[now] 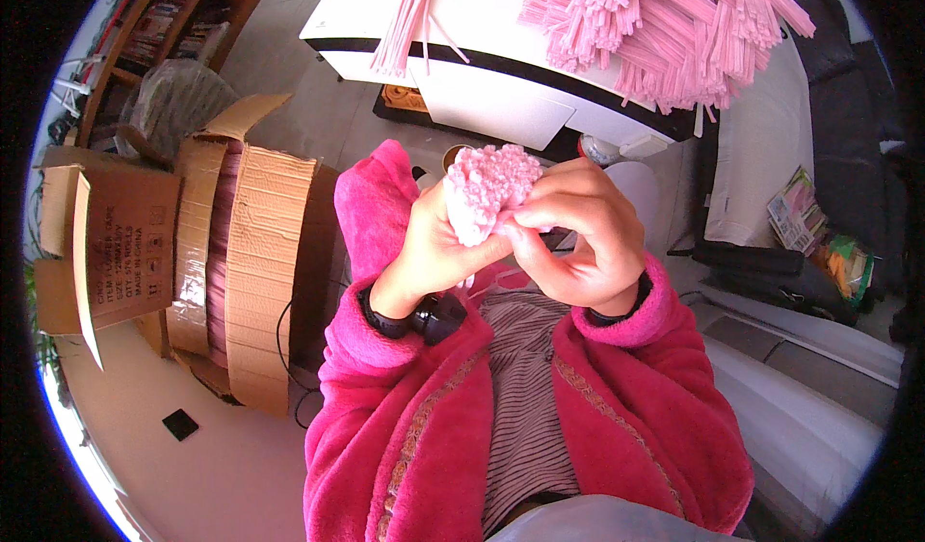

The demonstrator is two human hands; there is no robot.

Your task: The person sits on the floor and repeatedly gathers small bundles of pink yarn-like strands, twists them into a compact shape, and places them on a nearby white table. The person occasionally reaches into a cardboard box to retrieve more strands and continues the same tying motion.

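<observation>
A bunched, fluffy pale pink bundle (490, 188), which looks like gathered fuzzy stems, is held in front of my chest. My left hand (441, 242) wraps around it from the left and below. From the right, my right hand (589, 235) pinches at its lower edge, thumb and forefinger together beside my left thumb. What lies between those fingertips is mostly hidden. Beyond my hands, a large heap of pink fuzzy stems (679, 36) covers the right part of the white table (491, 18), and a smaller bunch of pink stems (415, 18) hangs over its near edge.
Open cardboard boxes (264, 274) stand at the left, one with pink material inside, near a black cable (282, 347). A wooden bookshelf (155, 29) is at the upper left. On the right are a dark sofa (845, 123) and colourful packages (845, 260).
</observation>
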